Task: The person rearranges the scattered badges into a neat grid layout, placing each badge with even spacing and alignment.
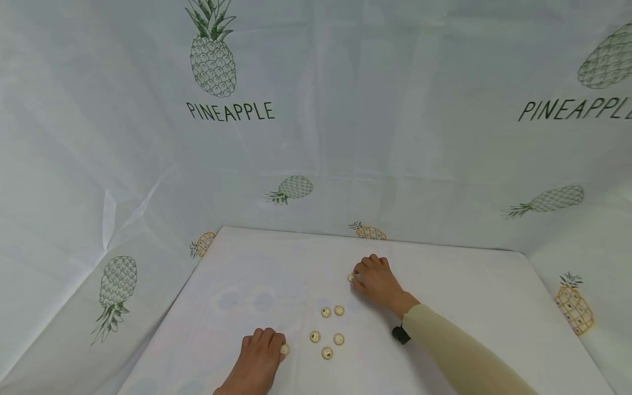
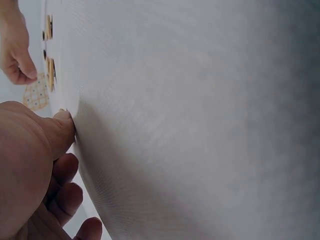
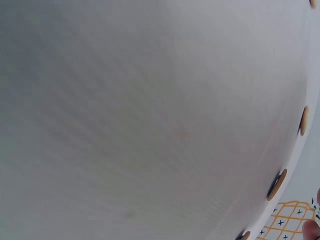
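Several small, round, pale wooden discs lie on the white cloth. Two of them, a disc [image 1: 326,312] and its neighbour [image 1: 339,310], lie behind the others, with a dark-marked disc [image 1: 327,353] at the front. On the near left, my left hand [image 1: 259,356] pinches one disc [image 1: 285,349] at its thumb side, mostly hidden in the left wrist view behind the thumb [image 2: 60,131]. Farther back and to the right, my right hand [image 1: 377,281] holds another disc [image 1: 351,277] by its fingertips, just above or on the cloth; I cannot tell which.
The white-covered table [image 1: 469,307] has its back edge against a hanging sheet [image 1: 395,153] printed with pineapples. More sheet [image 1: 59,219] hangs at the left side. A black band or watch [image 1: 401,334] is at my right wrist.
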Action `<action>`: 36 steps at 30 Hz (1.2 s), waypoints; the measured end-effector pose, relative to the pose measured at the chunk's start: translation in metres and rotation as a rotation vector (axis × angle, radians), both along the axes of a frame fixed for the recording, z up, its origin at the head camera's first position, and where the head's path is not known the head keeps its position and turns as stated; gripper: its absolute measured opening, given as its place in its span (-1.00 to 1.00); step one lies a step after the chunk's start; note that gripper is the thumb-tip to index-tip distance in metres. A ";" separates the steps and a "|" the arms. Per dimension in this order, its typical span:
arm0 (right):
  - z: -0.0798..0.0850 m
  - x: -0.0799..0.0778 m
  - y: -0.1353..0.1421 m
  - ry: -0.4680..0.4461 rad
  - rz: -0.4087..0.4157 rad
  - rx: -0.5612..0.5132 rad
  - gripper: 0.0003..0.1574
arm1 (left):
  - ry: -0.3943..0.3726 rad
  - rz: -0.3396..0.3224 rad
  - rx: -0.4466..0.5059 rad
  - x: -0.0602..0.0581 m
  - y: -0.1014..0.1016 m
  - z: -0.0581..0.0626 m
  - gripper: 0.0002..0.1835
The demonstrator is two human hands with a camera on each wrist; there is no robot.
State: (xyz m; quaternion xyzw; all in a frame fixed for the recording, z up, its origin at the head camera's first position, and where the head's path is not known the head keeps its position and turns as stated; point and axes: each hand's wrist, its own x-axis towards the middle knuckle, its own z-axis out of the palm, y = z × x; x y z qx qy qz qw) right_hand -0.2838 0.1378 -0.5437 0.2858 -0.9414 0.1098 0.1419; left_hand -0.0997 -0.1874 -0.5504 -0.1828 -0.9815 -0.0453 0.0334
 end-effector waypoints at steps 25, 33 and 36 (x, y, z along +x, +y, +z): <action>0.006 0.075 -0.013 0.011 0.131 -0.005 -0.78 | -0.025 0.034 0.019 0.000 0.002 0.002 -0.77; 0.007 0.097 -0.021 -0.016 0.203 0.034 -0.72 | -0.018 0.034 0.029 0.002 0.002 0.002 -0.76; 0.006 0.104 -0.021 -0.034 0.221 0.062 -0.69 | -0.009 0.031 0.038 0.002 0.002 0.001 -0.76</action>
